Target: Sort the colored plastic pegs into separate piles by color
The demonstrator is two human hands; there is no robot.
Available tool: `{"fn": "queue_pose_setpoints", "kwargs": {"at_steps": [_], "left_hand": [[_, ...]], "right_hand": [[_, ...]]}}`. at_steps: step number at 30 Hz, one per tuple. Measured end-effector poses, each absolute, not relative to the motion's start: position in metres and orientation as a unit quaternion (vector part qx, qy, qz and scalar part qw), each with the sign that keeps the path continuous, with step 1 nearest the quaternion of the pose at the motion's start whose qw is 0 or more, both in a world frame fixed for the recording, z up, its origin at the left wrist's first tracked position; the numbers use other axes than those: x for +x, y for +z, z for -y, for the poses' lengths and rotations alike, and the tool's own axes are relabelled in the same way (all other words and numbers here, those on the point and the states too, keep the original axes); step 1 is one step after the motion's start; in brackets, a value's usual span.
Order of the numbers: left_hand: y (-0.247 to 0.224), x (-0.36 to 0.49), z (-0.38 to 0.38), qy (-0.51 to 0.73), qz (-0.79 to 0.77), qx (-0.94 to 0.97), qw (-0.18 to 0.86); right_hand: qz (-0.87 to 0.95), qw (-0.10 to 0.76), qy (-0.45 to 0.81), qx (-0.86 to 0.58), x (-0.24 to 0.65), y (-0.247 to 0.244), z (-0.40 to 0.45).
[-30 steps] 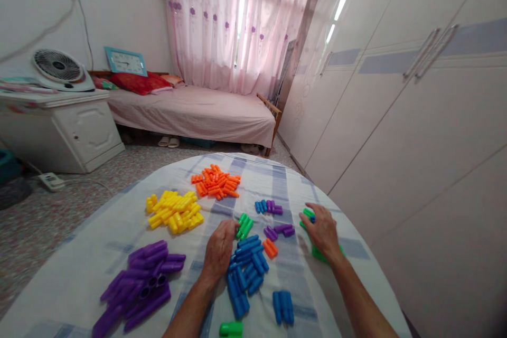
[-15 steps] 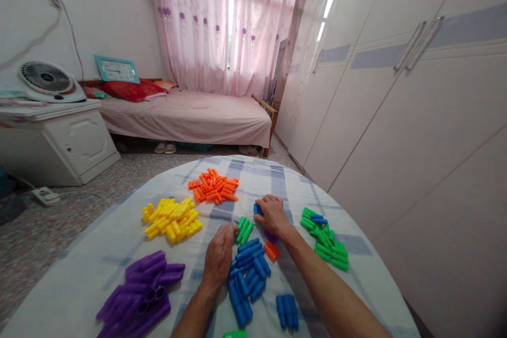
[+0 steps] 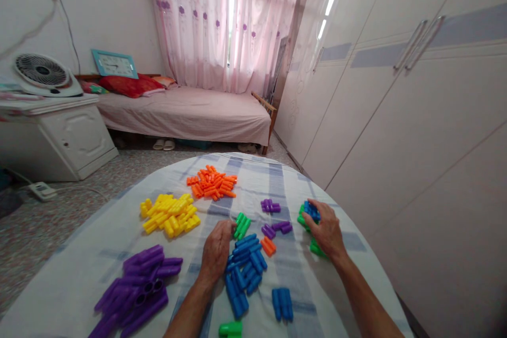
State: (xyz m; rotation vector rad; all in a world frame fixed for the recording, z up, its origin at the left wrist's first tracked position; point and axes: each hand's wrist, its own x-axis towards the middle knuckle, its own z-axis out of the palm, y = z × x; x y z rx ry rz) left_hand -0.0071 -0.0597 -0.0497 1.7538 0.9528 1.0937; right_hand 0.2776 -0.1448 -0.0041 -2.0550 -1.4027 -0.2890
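My right hand (image 3: 326, 227) is over the pile of green tube-shaped plastic blocks (image 3: 317, 248) on the right of the table, its thumb and fingers around a blue tube block (image 3: 312, 212). In the middle, my left hand (image 3: 217, 248) rests on the cloth with fingers curled together, the fingertips at the left edge of a green tube block (image 3: 241, 225). Just right of that hand lies a heap of blue tube blocks (image 3: 246, 269). Several purple blocks (image 3: 271, 206) and an orange block (image 3: 268, 246) lie between my hands.
The round table has a checked cloth (image 3: 253, 169). Orange (image 3: 213, 183), yellow (image 3: 171, 215) and purple (image 3: 137, 290) heaps lie on its left side. Nearer me are a separate blue block (image 3: 282, 304) and a green one (image 3: 230, 329). A wardrobe (image 3: 396, 142) stands at right, a bed (image 3: 190, 111) behind.
My right hand has moved right with the blue block, from the table's middle to the green pile, uncovering the purple blocks. My left hand has stayed by the green block.
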Motion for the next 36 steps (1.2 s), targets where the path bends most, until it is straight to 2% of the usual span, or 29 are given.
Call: {"fn": "queue_pose_setpoints", "kwargs": {"at_steps": [6, 15, 19, 24, 28, 36], "left_hand": [[-0.053, -0.006, 0.058, 0.438, -0.388, 0.696, 0.417], [-0.051, -0.007, 0.058, 0.439, -0.396, 0.685, 0.426], [-0.052, -0.007, 0.058, 0.441, -0.389, 0.693, 0.417], [-0.052, -0.007, 0.059, 0.442, -0.389, 0.691, 0.419], [-0.053, -0.007, 0.059, 0.442, -0.388, 0.693, 0.417], [-0.051, -0.006, 0.06, 0.439, -0.391, 0.697, 0.41]], "right_hand": [[0.492, 0.318, -0.109, -0.804, 0.311, -0.011, 0.177], [0.64, 0.251, -0.031, -0.725, 0.235, -0.016, 0.152], [0.686, 0.215, -0.026, -0.695, 0.228, -0.018, 0.15], [0.531, 0.159, -0.13, -0.822, 0.27, -0.011, 0.152], [0.468, 0.105, -0.12, -0.869, 0.294, -0.01, 0.15], [0.467, 0.119, -0.11, -0.869, 0.294, -0.006, 0.143]]}}
